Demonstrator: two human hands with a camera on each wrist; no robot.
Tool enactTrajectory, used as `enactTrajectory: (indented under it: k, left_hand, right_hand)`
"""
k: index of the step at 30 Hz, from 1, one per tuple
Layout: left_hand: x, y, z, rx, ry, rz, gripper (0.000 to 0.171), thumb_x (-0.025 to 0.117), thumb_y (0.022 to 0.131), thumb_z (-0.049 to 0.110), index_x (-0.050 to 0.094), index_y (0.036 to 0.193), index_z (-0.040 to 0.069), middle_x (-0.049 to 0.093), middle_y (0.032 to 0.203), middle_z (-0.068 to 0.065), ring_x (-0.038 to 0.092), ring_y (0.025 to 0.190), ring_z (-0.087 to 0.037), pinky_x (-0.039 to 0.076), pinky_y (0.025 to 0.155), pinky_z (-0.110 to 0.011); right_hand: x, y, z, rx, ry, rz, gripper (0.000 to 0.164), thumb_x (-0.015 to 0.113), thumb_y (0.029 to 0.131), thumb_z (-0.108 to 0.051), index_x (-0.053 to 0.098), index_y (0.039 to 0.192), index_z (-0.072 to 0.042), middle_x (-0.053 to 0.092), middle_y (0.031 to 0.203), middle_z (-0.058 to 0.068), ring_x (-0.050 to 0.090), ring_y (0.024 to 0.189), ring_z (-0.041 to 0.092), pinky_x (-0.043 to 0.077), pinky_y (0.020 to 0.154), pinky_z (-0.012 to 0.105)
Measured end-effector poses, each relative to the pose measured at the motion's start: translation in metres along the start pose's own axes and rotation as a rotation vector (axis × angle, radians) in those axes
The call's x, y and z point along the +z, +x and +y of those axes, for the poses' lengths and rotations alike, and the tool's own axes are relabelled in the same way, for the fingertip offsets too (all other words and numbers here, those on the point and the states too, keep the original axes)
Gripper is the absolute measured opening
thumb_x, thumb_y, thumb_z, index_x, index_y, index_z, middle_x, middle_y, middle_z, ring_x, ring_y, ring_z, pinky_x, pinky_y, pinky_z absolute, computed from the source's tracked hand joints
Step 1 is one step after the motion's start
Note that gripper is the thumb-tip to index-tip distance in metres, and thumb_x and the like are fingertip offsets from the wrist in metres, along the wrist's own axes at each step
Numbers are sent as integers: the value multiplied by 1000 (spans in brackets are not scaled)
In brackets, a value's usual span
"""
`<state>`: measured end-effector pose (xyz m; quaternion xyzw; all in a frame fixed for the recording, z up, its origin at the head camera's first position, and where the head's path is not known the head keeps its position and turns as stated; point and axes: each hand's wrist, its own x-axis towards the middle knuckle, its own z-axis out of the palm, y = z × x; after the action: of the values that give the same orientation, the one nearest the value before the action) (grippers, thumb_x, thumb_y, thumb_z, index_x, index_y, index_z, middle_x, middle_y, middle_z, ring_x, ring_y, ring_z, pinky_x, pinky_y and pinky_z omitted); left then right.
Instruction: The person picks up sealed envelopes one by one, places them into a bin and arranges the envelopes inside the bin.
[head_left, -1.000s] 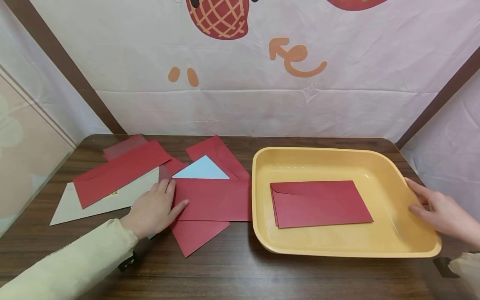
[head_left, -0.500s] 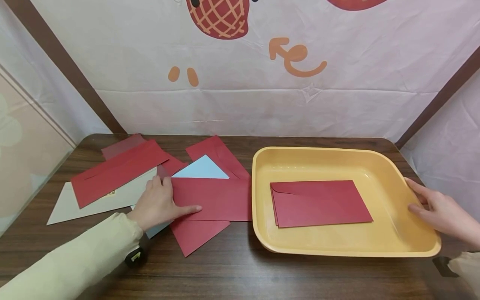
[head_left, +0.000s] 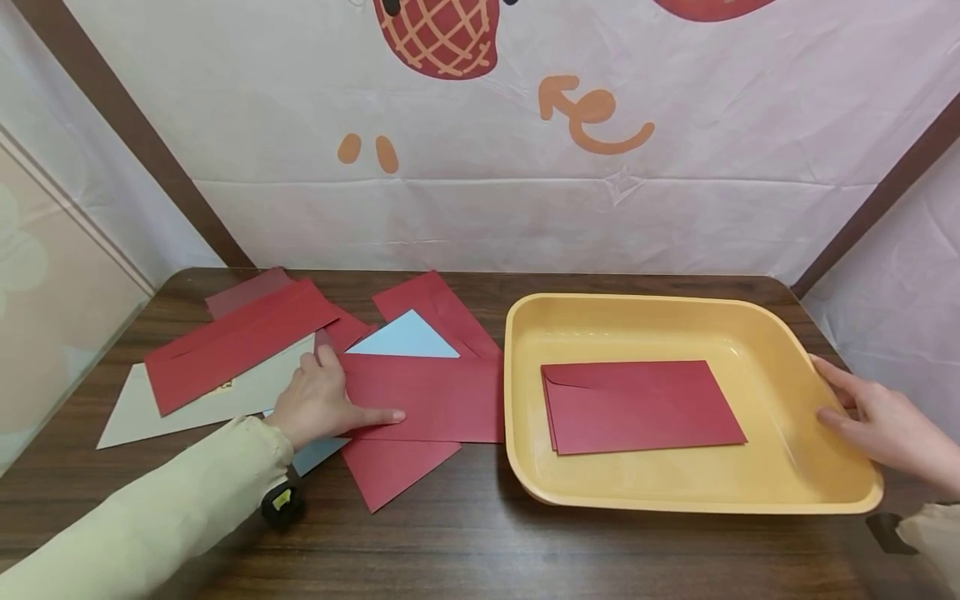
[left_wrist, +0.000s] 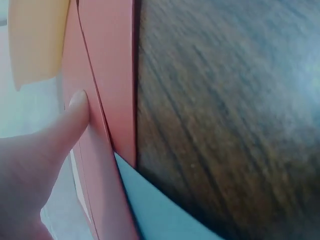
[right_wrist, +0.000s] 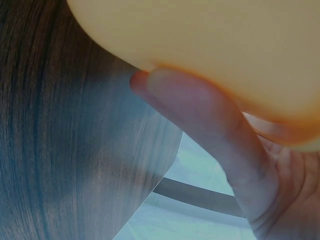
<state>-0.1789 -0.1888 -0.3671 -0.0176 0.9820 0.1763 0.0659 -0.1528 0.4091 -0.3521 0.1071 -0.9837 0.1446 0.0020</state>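
On the dark wooden table (head_left: pixel 480 533) we rest our left hand (head_left: pixel 318 404) on a red envelope (head_left: pixel 438 398) that lies flat in the middle of a loose spread of envelopes, just left of the tray. Its fingers lie fairly straight and a little apart: the thumb reaches along the envelope's near edge, and the forefinger points up at its far left corner. The left wrist view shows that thumb pressing flat on the red paper, with nothing pinched. A light blue envelope (head_left: pixel 405 337) peeks out behind the red one, further red envelopes (head_left: pixel 240 346) fan out to the left, and a cream envelope (head_left: pixel 195 404) lies beneath them.

Our right hand (head_left: pixel 873 425) holds the right rim of the yellow tray (head_left: pixel 675 317). The thumb lies over the rim; the right wrist view shows a finger tucked under the tray's edge, so the hand clamps the rim. Inside the tray another red envelope (head_left: pixel 641 407) lies flat, flap side up.
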Motion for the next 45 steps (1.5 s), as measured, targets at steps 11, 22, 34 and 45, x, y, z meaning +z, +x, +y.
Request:
enactTrajectory:
  k: [11, 22, 34, 45]
  left_hand:
    - [-3, 2, -1, -70, -124, -17, 109, 82, 66, 49, 21, 126, -18, 40, 109, -32, 55, 81, -39, 49, 65, -42]
    - [-8, 1, -3, -42, -233, 3, 80, 70, 85, 24, 20, 130, -18, 57, 97, -31, 59, 81, -36, 49, 61, -37]
    - [-21, 0, -5, -27, -269, 109, 49, 28, 100, 17, 26, 133, -19, 57, 98, -36, 58, 70, -32, 43, 55, -33]
    - [-37, 2, -6, -57, -345, 157, 47, 22, 100, 18, 28, 132, -16, 51, 103, -34, 55, 78, -35, 43, 54, -31]
  right_hand:
    - [1, 0, 1, 16, 12, -27, 64, 61, 85, 1, 29, 136, 21, 66, 77, 13, 47, 56, -6, 41, 50, 22]
    - [1, 0, 1, 7, 14, -8, 64, 61, 84, 1, 29, 137, 20, 65, 76, 9, 45, 55, -6, 40, 50, 22]
    - [0, 0, 0, 6, 11, -7, 64, 60, 85, 2, 29, 137, 21, 63, 74, 6, 45, 53, -5, 39, 49, 22]
    - [1, 0, 0, 16, 17, -8, 64, 60, 85, 0, 29, 137, 20, 64, 75, 8, 46, 54, -5, 40, 49, 22]
